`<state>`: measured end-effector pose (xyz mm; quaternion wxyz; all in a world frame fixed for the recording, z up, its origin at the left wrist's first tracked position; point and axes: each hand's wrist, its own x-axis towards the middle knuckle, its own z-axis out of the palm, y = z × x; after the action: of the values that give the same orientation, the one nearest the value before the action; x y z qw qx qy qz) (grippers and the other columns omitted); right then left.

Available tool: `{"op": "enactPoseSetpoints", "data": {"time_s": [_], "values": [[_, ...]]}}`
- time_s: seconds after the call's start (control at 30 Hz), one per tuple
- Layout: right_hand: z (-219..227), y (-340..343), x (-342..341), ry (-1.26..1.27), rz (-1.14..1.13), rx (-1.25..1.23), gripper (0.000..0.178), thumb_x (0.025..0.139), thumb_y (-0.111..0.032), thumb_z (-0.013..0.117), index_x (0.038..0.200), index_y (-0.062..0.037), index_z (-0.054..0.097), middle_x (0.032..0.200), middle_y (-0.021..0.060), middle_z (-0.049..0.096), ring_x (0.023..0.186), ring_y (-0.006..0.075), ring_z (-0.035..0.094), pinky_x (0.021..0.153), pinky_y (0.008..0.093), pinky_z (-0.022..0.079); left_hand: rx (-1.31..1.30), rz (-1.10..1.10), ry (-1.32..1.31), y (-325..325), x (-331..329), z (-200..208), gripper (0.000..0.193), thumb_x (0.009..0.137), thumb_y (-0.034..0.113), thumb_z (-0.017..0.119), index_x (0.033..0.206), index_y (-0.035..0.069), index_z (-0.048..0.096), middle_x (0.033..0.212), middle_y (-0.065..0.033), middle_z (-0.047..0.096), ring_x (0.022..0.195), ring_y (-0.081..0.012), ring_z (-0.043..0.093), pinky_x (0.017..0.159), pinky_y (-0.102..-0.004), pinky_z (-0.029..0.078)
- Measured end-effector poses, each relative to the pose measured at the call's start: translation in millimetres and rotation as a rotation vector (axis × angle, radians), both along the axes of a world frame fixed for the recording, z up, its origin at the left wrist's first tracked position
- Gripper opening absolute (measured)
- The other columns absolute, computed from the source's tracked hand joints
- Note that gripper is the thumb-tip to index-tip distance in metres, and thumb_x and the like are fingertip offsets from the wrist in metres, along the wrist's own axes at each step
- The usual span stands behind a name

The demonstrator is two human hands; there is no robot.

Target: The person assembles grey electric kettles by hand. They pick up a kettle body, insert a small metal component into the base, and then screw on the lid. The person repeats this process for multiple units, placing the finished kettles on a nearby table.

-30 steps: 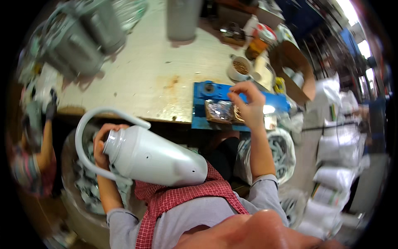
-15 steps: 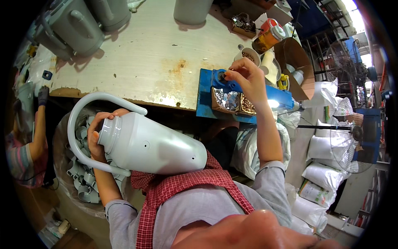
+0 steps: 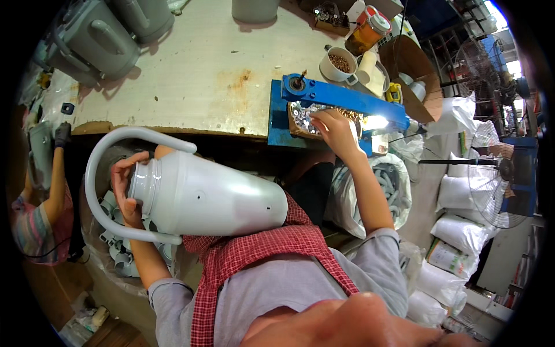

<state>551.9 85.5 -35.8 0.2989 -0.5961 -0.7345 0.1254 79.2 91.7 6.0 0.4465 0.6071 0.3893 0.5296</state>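
A pale grey jug body lies on its side across my lap, its large curved handle towards the left. My left hand is wrapped round the jug's neck. Two small holes show in the jug's side. My right hand reaches into a small box of silvery metal pieces, fingertips pinched together among them; whether they hold a piece is hidden. Above the box runs the arm of a blue metal bench fixture, with a short dark pin standing up from its round end.
Several grey jugs stand on the worn table. A white cup of copper-coloured bits and an orange-lidded jar stand behind the fixture. Bags of grey parts flank me. A co-worker's gloved hand shows at far left.
My right hand has moved from the round end of the blue fixture down into the box of metal pieces. The jug stays in my left hand, shifted slightly left in view.
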Motion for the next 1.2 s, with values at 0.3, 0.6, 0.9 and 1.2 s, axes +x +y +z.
{"op": "enactPoseSetpoints", "data": {"time_s": [0.3,0.6,0.9,1.2], "values": [[-64.9,23.8,17.7,-0.464,0.033,-0.012,0.016,0.082,-0.009,0.062,0.096,-0.0080,0.068,0.094,0.0101,0.064,0.088,0.0289,0.065,0.073,0.0388,0.055,0.354,0.216,0.415,-7.2,7.1,7.9,0.048,0.090,0.039,0.057,0.067,-0.002,0.045,0.094,-0.0167,0.060,0.084,-0.0263,0.051,0.079,-0.0359,0.042],[-44.5,22.3,7.0,-0.522,0.094,-0.070,0.013,0.077,-0.012,0.064,0.088,-0.0060,0.064,0.091,0.0114,0.061,0.084,0.0301,0.065,0.071,0.0393,0.055,-0.023,-0.064,0.605,7.7,-40.3,11.0,0.053,0.090,0.042,0.055,0.067,-0.005,0.050,0.061,-0.0118,0.055,0.060,-0.0242,0.054,0.079,-0.0431,0.042],[-58.5,14.8,17.6,-0.282,-0.167,-0.012,0.014,0.088,-0.011,0.058,0.099,-0.0077,0.066,0.099,0.0133,0.069,0.084,0.0310,0.068,0.071,0.0398,0.055,-0.354,0.430,-0.078,-4.4,-68.9,-42.8,0.038,0.098,0.033,0.051,0.078,0.003,0.063,0.075,-0.0001,0.062,0.066,-0.0086,0.052,0.063,-0.0230,0.042],[-6.2,5.4,3.9,-0.055,0.021,0.180,0.018,0.074,0.002,0.068,0.089,-0.0072,0.070,0.089,0.0096,0.071,0.079,0.0261,0.069,0.070,0.0335,0.056,-0.452,0.609,-0.440,-24.6,-42.5,-33.4,0.051,0.101,0.041,0.041,0.119,-0.003,0.059,0.108,-0.0140,0.067,0.089,-0.0215,0.067,0.077,-0.0322,0.055]]}}
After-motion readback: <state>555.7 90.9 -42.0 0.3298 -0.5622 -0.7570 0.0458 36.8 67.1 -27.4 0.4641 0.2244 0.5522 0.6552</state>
